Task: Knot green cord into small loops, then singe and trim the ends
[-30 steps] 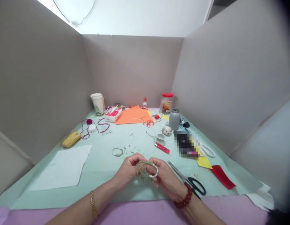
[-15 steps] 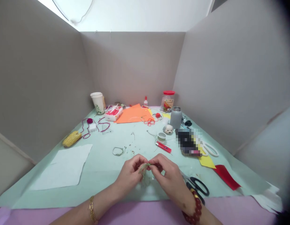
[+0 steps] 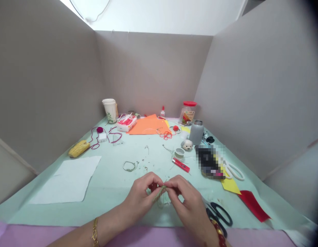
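Both hands close together just above the mint-covered desk, left hand and right hand nearly touching, fingers clenched from both sides on a short twist of green twine held in the air between them. Ahead on the desk, a small twine loop; beside the right hand, black-handled scissors; off to the left, a white paper sheet.
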`<state>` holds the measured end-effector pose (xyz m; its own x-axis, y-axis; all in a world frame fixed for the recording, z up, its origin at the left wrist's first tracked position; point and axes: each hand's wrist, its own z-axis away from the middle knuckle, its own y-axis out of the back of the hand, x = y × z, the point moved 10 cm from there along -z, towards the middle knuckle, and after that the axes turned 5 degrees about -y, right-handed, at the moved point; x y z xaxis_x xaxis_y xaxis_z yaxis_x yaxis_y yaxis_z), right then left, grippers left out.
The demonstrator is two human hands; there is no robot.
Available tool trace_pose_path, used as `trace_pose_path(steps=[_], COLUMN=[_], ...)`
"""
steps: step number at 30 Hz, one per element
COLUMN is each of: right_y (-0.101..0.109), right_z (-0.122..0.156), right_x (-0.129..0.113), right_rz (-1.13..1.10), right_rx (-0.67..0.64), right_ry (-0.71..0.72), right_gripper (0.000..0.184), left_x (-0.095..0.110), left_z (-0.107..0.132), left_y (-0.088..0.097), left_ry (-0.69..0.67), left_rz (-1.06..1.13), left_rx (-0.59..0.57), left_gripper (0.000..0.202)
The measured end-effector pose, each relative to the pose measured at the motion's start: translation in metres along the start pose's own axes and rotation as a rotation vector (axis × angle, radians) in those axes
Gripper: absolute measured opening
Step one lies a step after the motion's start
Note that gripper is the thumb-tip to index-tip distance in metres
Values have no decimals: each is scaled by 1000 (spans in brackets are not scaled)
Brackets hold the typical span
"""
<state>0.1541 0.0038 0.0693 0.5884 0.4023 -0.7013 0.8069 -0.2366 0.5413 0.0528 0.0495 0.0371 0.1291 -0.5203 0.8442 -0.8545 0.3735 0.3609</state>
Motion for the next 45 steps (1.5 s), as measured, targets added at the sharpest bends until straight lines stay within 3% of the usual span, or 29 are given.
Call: trace_pose_path(steps=[4,14,19,23,26,29,33,38,45], right_y=[0,0,-1,0,-1,-3,-4,-7,-21], right_z=[2,3,3,3,3,3,2,1,10], right_x=[-1,-5,1,4,8,13,17,21,45], right_rz=[-11,-14,-18,-49,-56,-63,-94,-148,-456], right_rx=[13,7,-4,-11,-21,-27,-30,-61,-163], right_ry=[15,45,-44,-74,-97,-129,-162,-216,-524], right_gripper=[15,14,12,12,13,13,14,13,14], left_x=[13,22,11,6,-7,-17,-17,-12,-12], left_z=[2,5,5,0,-2,2,3,3,8], left_y=[4,7,12,8,-1,-20,-25,-25,-35], left_ry=[-119,-193,-71,14,169,291,296,309,349], left_rz=[-84,-118,-81,18,241,516,602,580,621], left_rx=[35,63,110,67,19,-84,-131,-183,-305], left_gripper=[7,7,10,7,6,22,30,22,19])
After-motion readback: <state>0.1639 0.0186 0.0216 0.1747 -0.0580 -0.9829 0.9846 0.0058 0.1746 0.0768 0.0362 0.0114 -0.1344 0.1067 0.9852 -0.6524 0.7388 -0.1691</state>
